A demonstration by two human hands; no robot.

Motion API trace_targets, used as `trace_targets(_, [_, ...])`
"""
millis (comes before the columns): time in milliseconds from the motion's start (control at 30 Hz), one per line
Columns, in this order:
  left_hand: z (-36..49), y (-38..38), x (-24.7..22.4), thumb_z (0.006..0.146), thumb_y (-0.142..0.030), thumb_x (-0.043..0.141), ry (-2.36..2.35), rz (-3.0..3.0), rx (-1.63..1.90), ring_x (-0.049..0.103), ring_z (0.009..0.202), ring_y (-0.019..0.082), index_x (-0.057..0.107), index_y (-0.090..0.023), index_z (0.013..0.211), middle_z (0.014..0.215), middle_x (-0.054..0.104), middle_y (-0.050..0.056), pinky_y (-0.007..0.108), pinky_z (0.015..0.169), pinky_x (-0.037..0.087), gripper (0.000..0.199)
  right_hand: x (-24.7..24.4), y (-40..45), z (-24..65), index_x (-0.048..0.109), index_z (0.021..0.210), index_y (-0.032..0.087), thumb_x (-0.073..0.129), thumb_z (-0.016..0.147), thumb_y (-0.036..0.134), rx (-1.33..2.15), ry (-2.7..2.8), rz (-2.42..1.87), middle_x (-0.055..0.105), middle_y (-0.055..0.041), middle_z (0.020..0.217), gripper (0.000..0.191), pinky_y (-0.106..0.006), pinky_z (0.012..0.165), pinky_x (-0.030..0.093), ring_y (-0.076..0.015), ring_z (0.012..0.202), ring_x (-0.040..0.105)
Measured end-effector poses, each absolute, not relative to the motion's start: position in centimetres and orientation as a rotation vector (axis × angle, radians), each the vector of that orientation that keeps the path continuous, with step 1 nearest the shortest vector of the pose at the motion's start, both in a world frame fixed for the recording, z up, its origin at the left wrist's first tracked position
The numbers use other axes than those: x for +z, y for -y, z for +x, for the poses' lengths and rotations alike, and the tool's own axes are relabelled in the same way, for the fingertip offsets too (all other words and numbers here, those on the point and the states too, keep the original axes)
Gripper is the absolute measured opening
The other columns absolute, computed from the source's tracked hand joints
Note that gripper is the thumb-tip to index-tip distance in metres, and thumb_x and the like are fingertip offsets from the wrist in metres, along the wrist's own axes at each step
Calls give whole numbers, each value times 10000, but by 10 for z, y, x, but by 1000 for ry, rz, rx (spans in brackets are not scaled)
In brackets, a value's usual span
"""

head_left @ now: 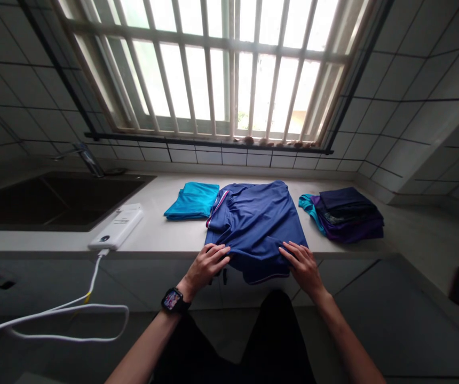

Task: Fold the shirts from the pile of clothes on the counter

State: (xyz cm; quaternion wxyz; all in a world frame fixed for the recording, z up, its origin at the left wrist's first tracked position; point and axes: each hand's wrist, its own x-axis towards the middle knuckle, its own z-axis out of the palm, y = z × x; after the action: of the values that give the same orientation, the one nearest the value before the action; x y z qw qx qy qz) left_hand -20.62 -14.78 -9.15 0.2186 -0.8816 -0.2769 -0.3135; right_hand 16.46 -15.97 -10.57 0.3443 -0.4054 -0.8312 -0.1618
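Observation:
A blue sports shirt (257,229) with a striped collar edge lies bunched on the white countertop (153,234), and its near part hangs over the front edge. My left hand (206,265), with a black smartwatch (173,301) on the wrist, grips the shirt's near left side. My right hand (302,265) holds the cloth at the near right side, fingers spread over it. Both hands are at the counter's front edge.
A folded teal garment (191,200) lies left of the shirt, and a folded purple and dark stack (345,216) lies right of it. A white power bank (116,226) trails a white cable over the edge. A dark sink (57,200) and tap are at the left.

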Motion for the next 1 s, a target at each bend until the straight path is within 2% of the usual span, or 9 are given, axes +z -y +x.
trace_targets(100, [-206,154,-77,962,-17,493,836,-2486,-974,694,1020,203,720,-211,1155,1119,753,88,377,927,586,356,-94,167,166,738,1207,259,489,988,61,-291,2073,-930,780,-73,1094,386,-360,928,556,-215,1048,722])
trace_targets(167, [-206,164,-60,940,11,454,913,-2523,-1061,697,995,184,716,-218,1163,1093,733,80,338,907,593,413,-75,178,166,740,1146,252,502,998,94,-94,2067,-910,767,-56,1009,322,-322,843,576,-196,933,726])
trace_targets(267, [-206,177,-17,976,-40,437,1052,-2601,-1229,700,933,149,701,-213,1151,1051,713,67,258,828,585,361,-32,186,167,722,1089,231,537,984,139,202,2033,-946,754,-37,945,231,-288,785,581,-189,872,726])
trace_targets(333, [-202,173,18,1001,-114,454,1176,-2623,-1295,699,927,158,694,-204,1123,1028,714,60,267,839,580,284,0,174,168,717,1062,217,588,961,202,301,1966,-1017,763,-30,927,164,-292,788,585,-201,860,732])
trace_targets(500, [-179,105,77,973,-225,523,1616,-2495,-1229,699,1029,230,692,-192,1119,1075,747,73,367,977,559,226,53,87,159,738,1088,193,612,893,189,233,1918,-1316,784,-67,1038,232,-370,949,573,-263,1025,734])
trace_targets(667, [-160,51,52,969,-201,509,1818,-2456,-836,639,1266,268,668,-166,1280,1328,682,144,404,1119,501,351,36,43,135,668,1385,170,493,891,4,50,2136,-1599,652,-139,1457,550,-372,1135,482,-261,1313,641])
trace_targets(767, [-159,54,24,988,-348,566,1794,-2510,-658,564,1390,290,601,-209,1438,1497,600,135,427,1177,465,472,10,48,125,593,1497,194,496,1022,179,184,2354,-1509,554,-117,1579,485,-341,1205,418,-227,1426,553])
trace_targets(867, [-162,63,4,1000,-488,550,1889,-2544,-400,458,1497,312,557,-259,1513,1622,491,119,476,1219,414,562,-11,55,120,565,1532,238,527,1057,400,262,2482,-1542,517,-112,1613,504,-450,1246,371,-270,1509,457])
trace_targets(1000, [-163,61,-9,1062,-506,391,2040,-2518,-158,377,1549,321,512,-300,1553,1684,407,112,567,1207,396,546,-25,52,112,530,1561,270,483,1075,411,176,2447,-1691,426,-105,1674,508,-570,1256,321,-300,1562,368])
